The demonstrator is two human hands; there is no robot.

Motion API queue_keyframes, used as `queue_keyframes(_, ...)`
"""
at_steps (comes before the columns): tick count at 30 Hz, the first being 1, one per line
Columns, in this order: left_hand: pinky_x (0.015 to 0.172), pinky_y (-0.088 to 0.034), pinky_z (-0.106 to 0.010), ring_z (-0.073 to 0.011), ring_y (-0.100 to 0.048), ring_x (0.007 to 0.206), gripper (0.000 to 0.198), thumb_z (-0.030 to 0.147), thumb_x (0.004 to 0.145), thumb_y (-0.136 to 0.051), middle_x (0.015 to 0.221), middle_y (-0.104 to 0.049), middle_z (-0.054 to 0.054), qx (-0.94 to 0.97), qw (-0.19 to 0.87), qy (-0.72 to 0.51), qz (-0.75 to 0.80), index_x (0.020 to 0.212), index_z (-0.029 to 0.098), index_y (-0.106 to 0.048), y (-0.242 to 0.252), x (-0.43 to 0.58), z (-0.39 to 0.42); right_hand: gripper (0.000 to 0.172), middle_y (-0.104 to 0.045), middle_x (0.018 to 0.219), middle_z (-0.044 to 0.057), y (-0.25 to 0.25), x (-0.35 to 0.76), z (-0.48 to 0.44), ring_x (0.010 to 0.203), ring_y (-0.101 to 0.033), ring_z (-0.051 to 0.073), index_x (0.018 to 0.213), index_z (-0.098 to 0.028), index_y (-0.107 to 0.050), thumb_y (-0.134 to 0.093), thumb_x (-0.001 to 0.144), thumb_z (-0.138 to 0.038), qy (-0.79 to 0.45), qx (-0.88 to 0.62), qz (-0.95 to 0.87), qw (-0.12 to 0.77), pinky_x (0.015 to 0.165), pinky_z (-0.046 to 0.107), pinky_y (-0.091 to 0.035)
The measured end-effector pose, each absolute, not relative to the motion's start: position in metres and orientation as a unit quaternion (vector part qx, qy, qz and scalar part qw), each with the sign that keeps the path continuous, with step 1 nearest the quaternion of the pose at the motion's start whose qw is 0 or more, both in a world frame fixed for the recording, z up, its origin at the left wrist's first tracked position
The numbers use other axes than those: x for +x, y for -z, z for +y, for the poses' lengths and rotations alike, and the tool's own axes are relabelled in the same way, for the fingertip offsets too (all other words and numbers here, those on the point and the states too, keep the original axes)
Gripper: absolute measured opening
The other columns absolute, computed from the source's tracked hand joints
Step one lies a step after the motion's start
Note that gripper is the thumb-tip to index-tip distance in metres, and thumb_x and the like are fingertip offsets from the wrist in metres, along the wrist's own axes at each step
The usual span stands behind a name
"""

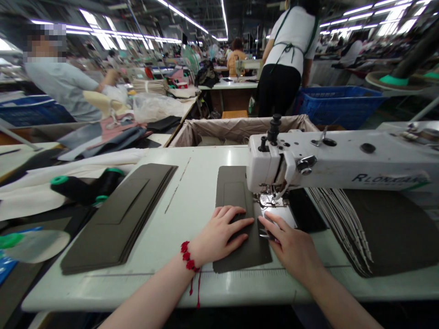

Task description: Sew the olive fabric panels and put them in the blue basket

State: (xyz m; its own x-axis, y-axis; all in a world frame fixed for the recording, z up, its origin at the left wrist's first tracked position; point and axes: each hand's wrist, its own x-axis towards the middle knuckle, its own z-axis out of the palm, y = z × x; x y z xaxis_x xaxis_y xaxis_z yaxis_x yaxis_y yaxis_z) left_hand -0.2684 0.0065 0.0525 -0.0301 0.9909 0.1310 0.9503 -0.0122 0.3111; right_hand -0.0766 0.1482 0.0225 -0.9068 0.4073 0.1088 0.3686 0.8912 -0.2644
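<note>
A dark olive fabric panel lies flat on the sewing table, its right edge by the needle plate of the sewing machine. My left hand, with a red bracelet at the wrist, rests on it open, fingers spread. At the panel's right edge, the fingertips of my right hand touch the fabric. Small metal thread snips stick out from under that hand's fingers; their handle is mostly hidden in the palm. The presser foot is just beyond.
A stack of olive panels lies on the left, with black thread cones beside it. More panels with pale edges are piled right of the machine. Behind the table stands a cloth-lined bin. Co-workers are farther back.
</note>
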Motion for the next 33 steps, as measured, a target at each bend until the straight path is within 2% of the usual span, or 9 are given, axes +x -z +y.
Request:
queue_keyframes(8, 0.101, -0.036, -0.046, -0.0271, -0.043, 0.118, 0.041, 0.031, 0.094, -0.052, 0.131, -0.046, -0.007, 0.689, 0.061, -0.166, 0.703, 0.134, 0.03, -0.048, -0.052, -0.267, 0.007, 0.056, -0.04, 0.147, -0.001, -0.022, -0.076, 0.147, 0.091, -0.066, 0.017, 0.14, -0.035, -0.04, -0.048, 0.088, -0.016, -0.11, -0.205, -0.969, 0.081, 0.073, 0.032, -0.054)
queue_keyframes(27, 0.102, -0.038, -0.043, -0.0251, -0.045, 0.12, 0.044, 0.029, 0.094, -0.053, 0.133, -0.048, -0.006, 0.67, 0.053, -0.182, 0.718, 0.137, 0.029, -0.043, -0.047, -0.27, 0.009, 0.058, -0.039, 0.147, -0.002, -0.023, -0.076, 0.148, 0.095, -0.065, 0.017, 0.139, -0.033, -0.041, -0.047, 0.086, -0.011, -0.113, -0.2, -0.97, 0.082, 0.074, 0.032, -0.054)
queue_keyframes(33, 0.111, -0.03, -0.046, -0.0256, -0.034, 0.134, 0.051, 0.036, 0.096, -0.049, 0.145, -0.039, -0.006, 0.662, 0.039, -0.178, 0.727, 0.144, 0.027, -0.033, -0.04, -0.274, 0.011, 0.057, -0.041, 0.147, -0.001, -0.021, -0.076, 0.148, 0.095, -0.065, 0.017, 0.138, -0.033, -0.042, -0.046, 0.085, -0.01, -0.109, -0.199, -0.97, 0.089, 0.073, 0.031, -0.054)
